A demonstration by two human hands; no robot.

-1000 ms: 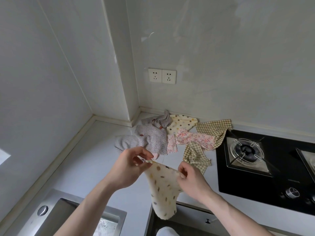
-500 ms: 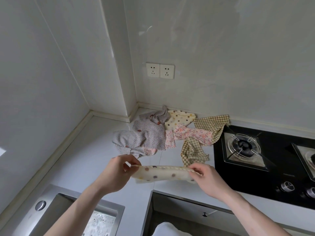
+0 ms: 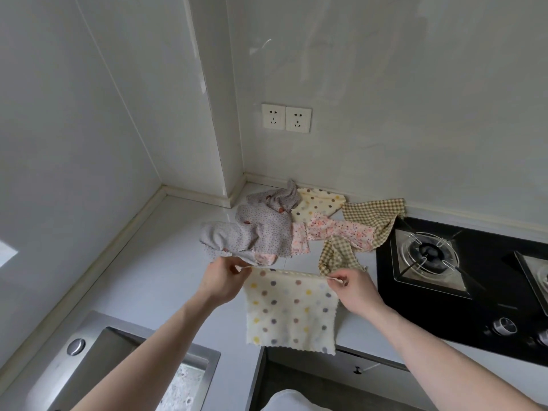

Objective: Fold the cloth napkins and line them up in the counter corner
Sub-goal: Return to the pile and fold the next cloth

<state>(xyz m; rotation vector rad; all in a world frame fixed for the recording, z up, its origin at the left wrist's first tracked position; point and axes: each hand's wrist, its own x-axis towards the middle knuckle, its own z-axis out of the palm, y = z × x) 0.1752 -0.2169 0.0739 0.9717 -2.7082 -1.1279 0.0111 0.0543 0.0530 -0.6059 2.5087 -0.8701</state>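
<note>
A cream napkin with coloured dots (image 3: 290, 311) hangs spread out flat above the counter's front edge. My left hand (image 3: 221, 281) pinches its upper left corner and my right hand (image 3: 354, 287) pinches its upper right corner. Behind it on the white counter (image 3: 166, 262) lies a loose heap: a grey dotted napkin (image 3: 258, 232), a second cream dotted napkin (image 3: 317, 201), a pink floral napkin (image 3: 335, 231) and two tan checked napkins (image 3: 373, 213) (image 3: 338, 255). None of the heap is folded.
A black gas hob (image 3: 474, 292) with a burner and knobs lies at the right, touching one checked napkin. A steel sink (image 3: 89, 366) sits at the lower left. Two wall sockets (image 3: 286, 117) are above the corner, beside a wall column (image 3: 219, 114).
The cream dotted napkin hung crumpled from my hands, then was pulled taut edge-on; now it hangs open as a flat square. My hands have moved farther apart.
</note>
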